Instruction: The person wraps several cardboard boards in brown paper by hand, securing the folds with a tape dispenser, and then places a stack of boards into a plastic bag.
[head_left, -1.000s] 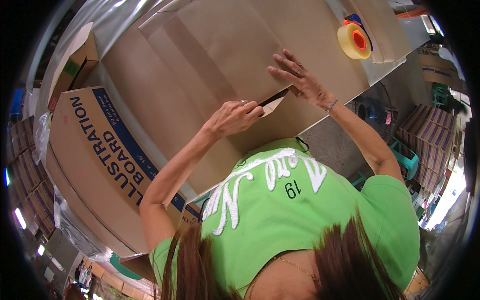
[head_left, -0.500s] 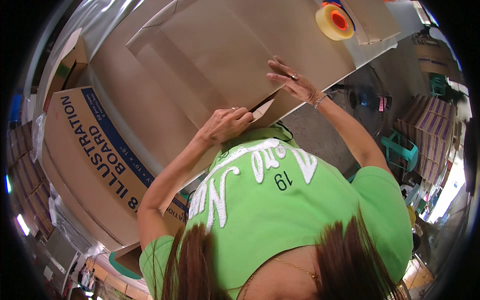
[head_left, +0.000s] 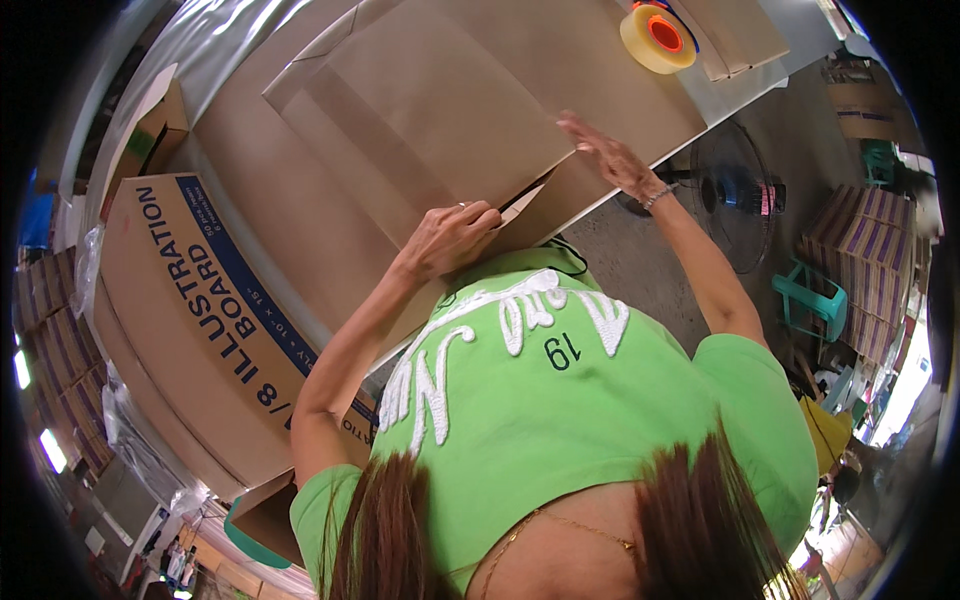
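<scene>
A large flat brown package, of kraft paper or thin cardboard, lies on the worktable before me. Along its near edge, a folded flap stands partly raised, leaving a dark gap and a pale strip inside. My left hand has its fingers curled over the near edge at the left end of that gap; the fingertips are partly hidden. Off the right end of the gap, my right hand is held with its fingers stretched out, slightly blurred, and nothing in it.
A clear tape roll with an orange core sits at the far right, beside a brown cardboard piece. On the left stands a big printed carton. Beyond the table's right edge are a fan, a green stool and stacked cartons.
My right hand has lifted off the package's near edge and moved a little to the right. My left hand keeps its place on the edge. The whole view has shifted slightly.
</scene>
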